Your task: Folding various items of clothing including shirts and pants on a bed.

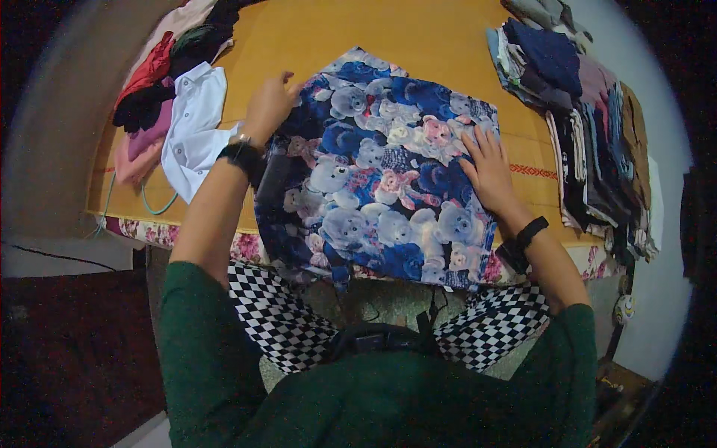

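A blue fabric item printed with teddy bears point(386, 179) lies spread out before me, on a yellow woven mat point(425, 39). Its near edge reaches over the front edge of the mat. At its upper left edge is my left hand point(271, 106), fingers apart and pointing away from me; whether they pinch any cloth I cannot tell. My right hand point(487, 171) rests flat on the right part of the printed cloth, fingers spread. Each wrist wears a dark band. A corner of the same print shows beyond the far edge.
At the left lie a white buttoned shirt point(193, 123), a red garment point(148, 67), pink clothing point(137, 162) and a thin green cord or strap point(159, 210). Folded clothes point(543, 61) stand in piles at the right, with more dark folded garments point(594, 168) nearer me.
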Demonstrator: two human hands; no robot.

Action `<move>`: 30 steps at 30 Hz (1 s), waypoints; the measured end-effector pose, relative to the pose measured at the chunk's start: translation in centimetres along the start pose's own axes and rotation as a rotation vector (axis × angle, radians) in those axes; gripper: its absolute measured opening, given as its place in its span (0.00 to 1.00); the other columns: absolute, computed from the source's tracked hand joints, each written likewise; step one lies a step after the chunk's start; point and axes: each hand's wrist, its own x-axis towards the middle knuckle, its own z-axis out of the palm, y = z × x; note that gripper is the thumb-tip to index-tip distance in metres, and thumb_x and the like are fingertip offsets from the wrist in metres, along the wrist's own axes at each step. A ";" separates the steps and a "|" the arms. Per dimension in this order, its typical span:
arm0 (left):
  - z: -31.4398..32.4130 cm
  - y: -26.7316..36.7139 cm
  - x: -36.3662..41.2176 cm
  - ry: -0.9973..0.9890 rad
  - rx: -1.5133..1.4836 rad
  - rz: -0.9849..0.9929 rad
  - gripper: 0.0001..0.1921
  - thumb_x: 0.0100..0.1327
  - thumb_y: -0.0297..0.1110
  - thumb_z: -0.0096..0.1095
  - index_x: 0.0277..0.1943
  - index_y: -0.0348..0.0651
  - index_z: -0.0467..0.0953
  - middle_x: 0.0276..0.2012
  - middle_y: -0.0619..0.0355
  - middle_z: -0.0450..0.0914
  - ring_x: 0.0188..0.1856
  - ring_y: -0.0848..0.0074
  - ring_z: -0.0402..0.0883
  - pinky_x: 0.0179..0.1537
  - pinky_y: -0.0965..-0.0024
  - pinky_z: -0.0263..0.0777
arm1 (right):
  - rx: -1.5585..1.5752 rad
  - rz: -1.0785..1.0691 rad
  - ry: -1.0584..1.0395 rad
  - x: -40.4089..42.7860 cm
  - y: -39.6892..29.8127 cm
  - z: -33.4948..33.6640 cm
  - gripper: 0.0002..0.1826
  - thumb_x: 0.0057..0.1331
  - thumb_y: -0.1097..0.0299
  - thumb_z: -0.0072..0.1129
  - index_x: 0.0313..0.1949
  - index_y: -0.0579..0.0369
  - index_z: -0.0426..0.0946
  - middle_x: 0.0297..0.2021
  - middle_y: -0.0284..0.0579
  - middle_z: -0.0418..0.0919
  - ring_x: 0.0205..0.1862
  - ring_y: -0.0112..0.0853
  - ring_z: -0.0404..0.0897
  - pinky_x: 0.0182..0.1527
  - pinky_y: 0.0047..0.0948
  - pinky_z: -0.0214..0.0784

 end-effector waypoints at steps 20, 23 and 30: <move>8.3 -0.7 3.6 0.167 0.292 -0.047 0.14 0.60 0.44 0.58 0.37 0.42 0.78 0.35 0.50 0.81 0.44 0.55 0.78 0.42 0.52 0.66 | -0.007 0.071 0.050 1.5 1.0 1.1 0.31 0.67 0.46 0.42 0.66 0.43 0.57 0.68 0.49 0.50 0.70 0.46 0.46 0.68 0.49 0.34; 7.4 -0.9 3.5 0.131 0.184 -0.077 0.18 0.60 0.46 0.58 0.44 0.40 0.75 0.41 0.46 0.79 0.47 0.53 0.76 0.47 0.51 0.65 | 0.001 0.061 0.042 1.7 0.6 1.0 0.31 0.67 0.45 0.41 0.66 0.43 0.57 0.68 0.50 0.51 0.70 0.46 0.46 0.68 0.49 0.35; 1.5 0.3 -2.7 -0.061 -0.154 0.225 0.30 0.62 0.48 0.57 0.58 0.33 0.66 0.54 0.40 0.72 0.57 0.54 0.71 0.58 0.60 0.62 | 0.019 0.053 0.042 1.3 1.3 0.7 0.31 0.68 0.46 0.41 0.66 0.45 0.57 0.68 0.53 0.50 0.70 0.48 0.47 0.68 0.48 0.39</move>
